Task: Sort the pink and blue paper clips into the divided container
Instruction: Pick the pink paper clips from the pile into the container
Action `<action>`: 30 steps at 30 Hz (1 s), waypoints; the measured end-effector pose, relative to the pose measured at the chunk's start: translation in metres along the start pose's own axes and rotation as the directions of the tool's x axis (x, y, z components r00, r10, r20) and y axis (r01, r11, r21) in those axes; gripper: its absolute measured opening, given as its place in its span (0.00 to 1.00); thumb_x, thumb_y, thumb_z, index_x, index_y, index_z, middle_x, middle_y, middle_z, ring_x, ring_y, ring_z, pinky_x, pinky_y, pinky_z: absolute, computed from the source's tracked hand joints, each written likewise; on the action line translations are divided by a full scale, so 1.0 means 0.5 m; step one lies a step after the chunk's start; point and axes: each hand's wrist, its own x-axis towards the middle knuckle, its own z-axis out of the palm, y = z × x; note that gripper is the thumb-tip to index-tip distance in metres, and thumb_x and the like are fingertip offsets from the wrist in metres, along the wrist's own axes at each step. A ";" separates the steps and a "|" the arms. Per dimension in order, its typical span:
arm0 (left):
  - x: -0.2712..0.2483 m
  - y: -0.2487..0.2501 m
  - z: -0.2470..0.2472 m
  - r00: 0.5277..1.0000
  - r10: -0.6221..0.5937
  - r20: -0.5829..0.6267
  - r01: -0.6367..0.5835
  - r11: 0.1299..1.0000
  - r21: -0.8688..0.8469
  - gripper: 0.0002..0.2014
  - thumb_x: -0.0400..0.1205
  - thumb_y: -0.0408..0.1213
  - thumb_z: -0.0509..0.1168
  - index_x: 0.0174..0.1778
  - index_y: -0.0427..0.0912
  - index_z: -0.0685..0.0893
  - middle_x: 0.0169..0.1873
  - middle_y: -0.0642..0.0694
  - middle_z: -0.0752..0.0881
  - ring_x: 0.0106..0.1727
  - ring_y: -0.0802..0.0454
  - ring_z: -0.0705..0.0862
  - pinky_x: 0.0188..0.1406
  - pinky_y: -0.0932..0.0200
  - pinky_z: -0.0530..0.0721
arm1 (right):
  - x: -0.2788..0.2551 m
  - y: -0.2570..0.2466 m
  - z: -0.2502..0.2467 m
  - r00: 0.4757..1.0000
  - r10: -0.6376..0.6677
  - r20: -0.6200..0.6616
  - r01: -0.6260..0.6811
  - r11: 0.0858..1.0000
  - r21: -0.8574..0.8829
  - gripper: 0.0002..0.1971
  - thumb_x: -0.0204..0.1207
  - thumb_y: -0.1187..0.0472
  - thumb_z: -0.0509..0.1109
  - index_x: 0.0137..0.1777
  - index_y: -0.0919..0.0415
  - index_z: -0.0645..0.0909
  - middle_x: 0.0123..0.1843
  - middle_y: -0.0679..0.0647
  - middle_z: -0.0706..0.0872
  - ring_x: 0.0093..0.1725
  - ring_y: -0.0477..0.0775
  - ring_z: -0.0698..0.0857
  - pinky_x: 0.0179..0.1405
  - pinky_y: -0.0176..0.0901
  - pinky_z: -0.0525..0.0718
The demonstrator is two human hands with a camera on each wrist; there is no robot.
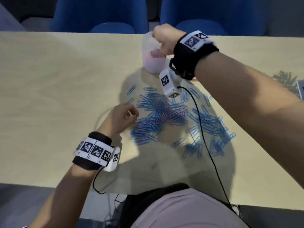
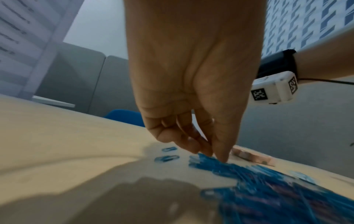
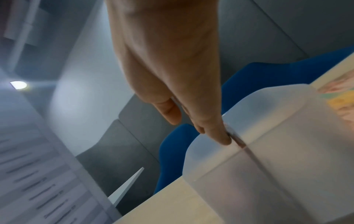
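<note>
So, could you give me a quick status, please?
Right hand at container rim. Left hand fingers on clip pile. Nothing blocking.

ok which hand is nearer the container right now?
Right. The right hand is at the top of the container, fingertips at its rim; the left hand is down at the paper clip pile, well short of it.

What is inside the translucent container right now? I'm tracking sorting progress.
The near compartment of the container holds pink paper clips. The right hand covers the far side, so what lies there cannot be seen.
</note>
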 end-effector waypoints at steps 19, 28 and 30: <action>-0.049 -0.064 0.055 0.996 -0.083 -0.022 0.082 0.996 -0.043 0.02 0.74 0.34 0.72 0.40 0.44 0.85 0.32 0.59 0.77 0.33 0.66 0.76 0.35 0.70 0.70 | -0.334 0.205 0.277 0.717 -0.385 0.580 0.655 0.657 -0.374 0.16 0.81 0.56 0.58 0.65 0.49 0.80 0.62 0.54 0.77 0.57 0.60 0.82 0.40 0.50 0.76; -0.068 -0.077 0.025 0.978 -0.098 -0.186 0.123 0.984 0.129 0.09 0.77 0.36 0.69 0.53 0.44 0.85 0.51 0.46 0.83 0.55 0.47 0.77 0.60 0.55 0.73 | -0.346 0.272 0.234 0.810 -0.362 0.461 0.549 0.743 -0.382 0.09 0.76 0.58 0.63 0.50 0.56 0.85 0.53 0.53 0.80 0.52 0.59 0.83 0.40 0.49 0.77; -0.076 -0.063 0.030 0.983 -0.007 -0.182 0.041 0.982 0.185 0.08 0.75 0.42 0.69 0.48 0.46 0.87 0.48 0.45 0.84 0.53 0.45 0.79 0.56 0.52 0.75 | -0.344 0.264 0.235 0.830 -0.368 0.418 0.526 0.765 -0.371 0.09 0.77 0.58 0.63 0.51 0.55 0.84 0.53 0.52 0.81 0.53 0.56 0.83 0.41 0.48 0.78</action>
